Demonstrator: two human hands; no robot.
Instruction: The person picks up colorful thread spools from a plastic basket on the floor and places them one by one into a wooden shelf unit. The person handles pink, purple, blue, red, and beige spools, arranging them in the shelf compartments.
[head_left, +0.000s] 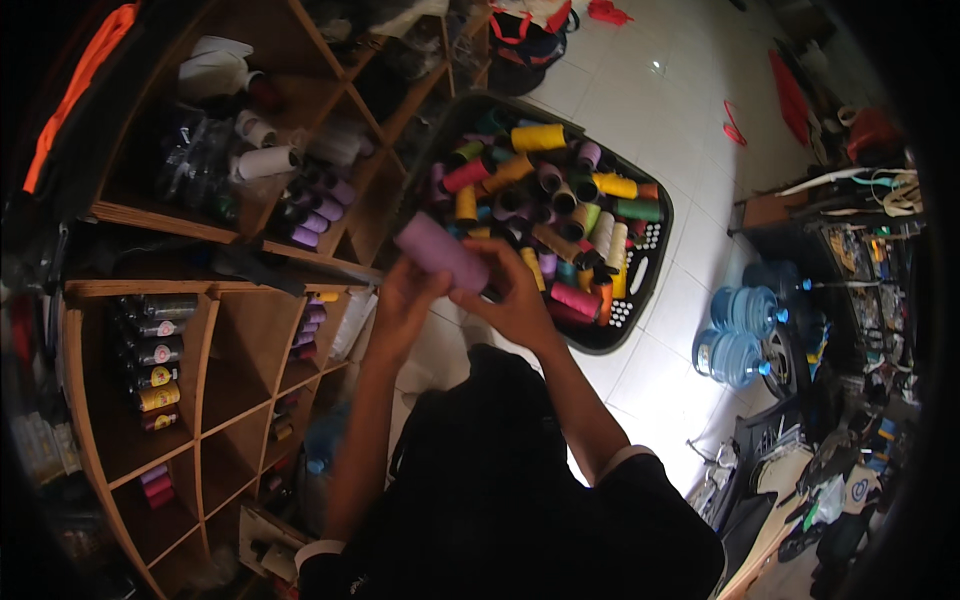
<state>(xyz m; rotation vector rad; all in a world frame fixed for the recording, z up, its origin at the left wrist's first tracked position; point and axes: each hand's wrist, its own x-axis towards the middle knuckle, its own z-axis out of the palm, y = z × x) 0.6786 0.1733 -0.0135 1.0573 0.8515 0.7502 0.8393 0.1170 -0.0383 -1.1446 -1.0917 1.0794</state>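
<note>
A purple spool of thread [440,250] lies across both my hands, tilted, its wound thread facing up. My left hand [405,300] grips it from below on the left, with the fingers partly hidden behind it. At its right end my right hand [508,292] holds it with thumb and fingers. Just beyond my hands stands a black plastic basket [655,262] with a perforated side, heaped with thread spools in yellow, pink, green, white, purple and orange. A yellow spool [538,138] rests on top near the far rim.
To my left, wooden cubby shelves [240,345] hold dark spools [158,350] and purple spools [318,215]. Blue water jugs [735,355] stand on the white tiled floor [655,385] at right, beside a cluttered shelf [860,270]. A dark bag [525,60] sits beyond the basket.
</note>
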